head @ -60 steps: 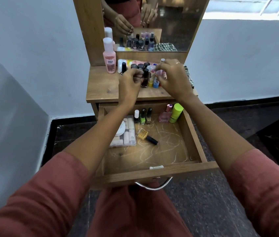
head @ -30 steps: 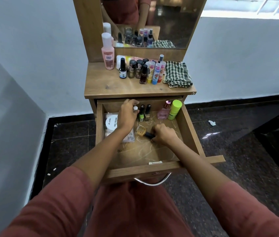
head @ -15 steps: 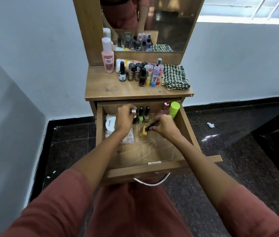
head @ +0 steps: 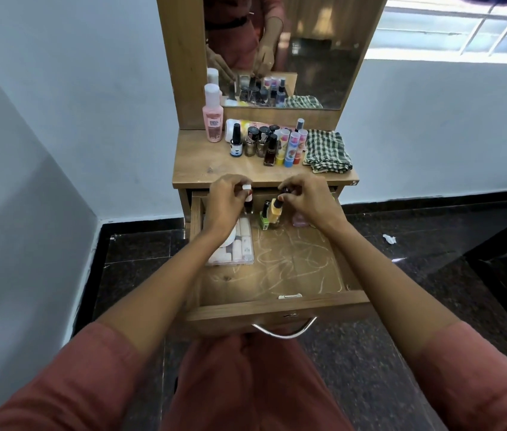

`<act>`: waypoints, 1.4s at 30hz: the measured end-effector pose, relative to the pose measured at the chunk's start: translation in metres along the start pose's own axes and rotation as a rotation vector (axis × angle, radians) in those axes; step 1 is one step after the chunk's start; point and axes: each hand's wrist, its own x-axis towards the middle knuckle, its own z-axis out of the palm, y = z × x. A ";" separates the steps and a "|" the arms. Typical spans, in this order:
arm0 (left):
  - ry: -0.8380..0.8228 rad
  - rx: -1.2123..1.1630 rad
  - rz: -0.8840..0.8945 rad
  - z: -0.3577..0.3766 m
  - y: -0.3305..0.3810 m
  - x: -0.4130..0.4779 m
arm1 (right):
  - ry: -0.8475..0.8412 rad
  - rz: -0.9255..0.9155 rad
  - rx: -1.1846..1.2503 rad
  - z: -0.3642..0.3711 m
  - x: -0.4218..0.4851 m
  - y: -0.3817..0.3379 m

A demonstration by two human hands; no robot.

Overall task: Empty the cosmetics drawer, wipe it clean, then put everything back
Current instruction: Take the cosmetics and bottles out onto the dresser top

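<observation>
The wooden drawer [head: 277, 307] stands pulled open, its floor streaked with pale marks. My left hand [head: 224, 200] pinches a white-capped nail polish bottle [head: 247, 197] above the drawer's back. My right hand [head: 306, 197] pinches a yellow nail polish bottle [head: 276, 209] by its dark cap. Inside the drawer lie a clear packet of pads [head: 239, 242], a green polish bottle [head: 264, 217] and a pink bottle [head: 300, 219], partly hidden by my right hand. Several bottles [head: 266, 144] stand in a row on the dresser top [head: 202, 164].
A tall pink bottle [head: 213, 115] stands at the back left of the dresser top, a folded checked cloth [head: 326, 150] at its right. A mirror [head: 280, 48] rises behind. Walls close in on the left; dark floor surrounds the dresser.
Both hands reached from the dresser top into the drawer, took a bottle each, and have now lifted them toward the drawer's back edge.
</observation>
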 end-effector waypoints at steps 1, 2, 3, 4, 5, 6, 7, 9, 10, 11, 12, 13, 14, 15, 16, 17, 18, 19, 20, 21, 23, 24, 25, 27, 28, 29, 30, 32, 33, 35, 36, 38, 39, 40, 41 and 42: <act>0.015 -0.001 0.018 -0.004 0.003 0.004 | 0.015 -0.021 0.003 -0.001 0.005 -0.004; 0.031 -0.008 0.034 -0.008 0.006 0.009 | 0.028 -0.036 0.001 -0.002 0.011 -0.008; 0.047 -0.014 0.046 -0.011 0.010 0.014 | 0.041 -0.043 -0.003 -0.003 0.018 -0.012; 0.063 -0.015 0.055 -0.014 0.013 0.019 | 0.051 -0.054 -0.006 -0.004 0.025 -0.016; 0.076 -0.011 0.064 -0.016 0.016 0.024 | 0.059 -0.065 -0.006 -0.004 0.032 -0.019; 0.084 -0.007 0.073 -0.017 0.019 0.029 | 0.068 -0.077 -0.010 -0.005 0.039 -0.023; 0.086 0.000 0.085 -0.018 0.020 0.035 | 0.078 -0.086 -0.020 -0.006 0.046 -0.026; 0.080 0.019 0.107 -0.018 0.022 0.045 | 0.103 -0.098 -0.042 -0.007 0.060 -0.032; 0.076 0.028 0.114 -0.016 0.022 0.050 | 0.115 -0.105 -0.049 -0.007 0.066 -0.035; 0.072 0.034 0.112 -0.015 0.022 0.055 | 0.121 -0.108 -0.050 -0.007 0.072 -0.036; 0.068 0.034 0.103 -0.012 0.022 0.059 | 0.121 -0.109 -0.045 -0.007 0.077 -0.036; 0.064 0.034 0.090 -0.011 0.023 0.063 | 0.116 -0.108 -0.040 -0.007 0.082 -0.036; 0.060 0.035 0.079 -0.008 0.023 0.067 | 0.108 -0.103 -0.044 -0.007 0.086 -0.036; 0.059 0.039 0.072 -0.006 0.024 0.070 | 0.100 -0.102 -0.050 -0.006 0.090 -0.035; 0.056 0.045 0.072 -0.005 0.024 0.074 | 0.095 -0.100 -0.058 -0.005 0.092 -0.035; 0.052 0.052 0.075 -0.003 0.024 0.077 | 0.092 -0.096 -0.064 -0.004 0.095 -0.033; 0.046 0.058 0.082 -0.002 0.024 0.079 | 0.090 -0.091 -0.073 -0.004 0.097 -0.033; 0.038 0.061 0.090 -0.001 0.024 0.082 | 0.086 -0.087 -0.083 -0.003 0.098 -0.032; 0.032 0.063 0.098 -0.001 0.024 0.084 | 0.085 -0.088 -0.093 -0.003 0.099 -0.030; 0.029 0.065 0.104 -0.001 0.024 0.086 | 0.084 -0.094 -0.102 -0.002 0.101 -0.029; 0.025 0.070 0.116 -0.001 0.023 0.089 | 0.081 -0.108 -0.112 0.001 0.103 -0.027; 0.022 0.072 0.118 -0.001 0.023 0.090 | 0.077 -0.110 -0.116 0.002 0.105 -0.026; 0.022 0.070 0.119 0.000 0.023 0.091 | 0.076 -0.110 -0.122 0.003 0.106 -0.026; 0.027 0.059 0.123 0.000 0.023 0.092 | 0.086 -0.113 -0.131 0.005 0.108 -0.024; 0.029 0.056 0.129 0.000 0.023 0.093 | 0.092 -0.118 -0.128 0.005 0.108 -0.024; 0.029 0.055 0.134 0.000 0.022 0.093 | 0.096 -0.126 -0.122 0.005 0.107 -0.024; 0.029 0.053 0.136 0.000 0.022 0.092 | 0.101 -0.133 -0.120 0.005 0.107 -0.024; 0.034 0.042 0.139 -0.001 0.021 0.092 | 0.112 -0.134 -0.137 0.004 0.105 -0.025; 0.041 0.033 0.140 -0.001 0.020 0.092 | 0.119 -0.130 -0.148 0.003 0.104 -0.025; 0.062 0.018 0.141 -0.002 0.020 0.090 | 0.142 -0.128 -0.150 0.001 0.100 -0.023; 0.074 0.012 0.144 -0.003 0.019 0.089 | 0.158 -0.135 -0.145 0.001 0.098 -0.022; 0.095 0.009 0.156 -0.004 0.016 0.085 | 0.185 -0.146 -0.132 0.000 0.092 -0.018; 0.105 0.006 0.163 -0.004 0.014 0.082 | 0.195 -0.146 -0.120 0.000 0.089 -0.015; 0.113 0.000 0.169 -0.003 0.012 0.078 | 0.201 -0.145 -0.106 0.001 0.084 -0.012; 0.120 -0.006 0.178 -0.003 0.009 0.074 | 0.203 -0.141 -0.094 0.001 0.079 -0.010; 0.125 -0.012 0.188 -0.001 0.007 0.069 | 0.199 -0.139 -0.085 0.002 0.074 -0.007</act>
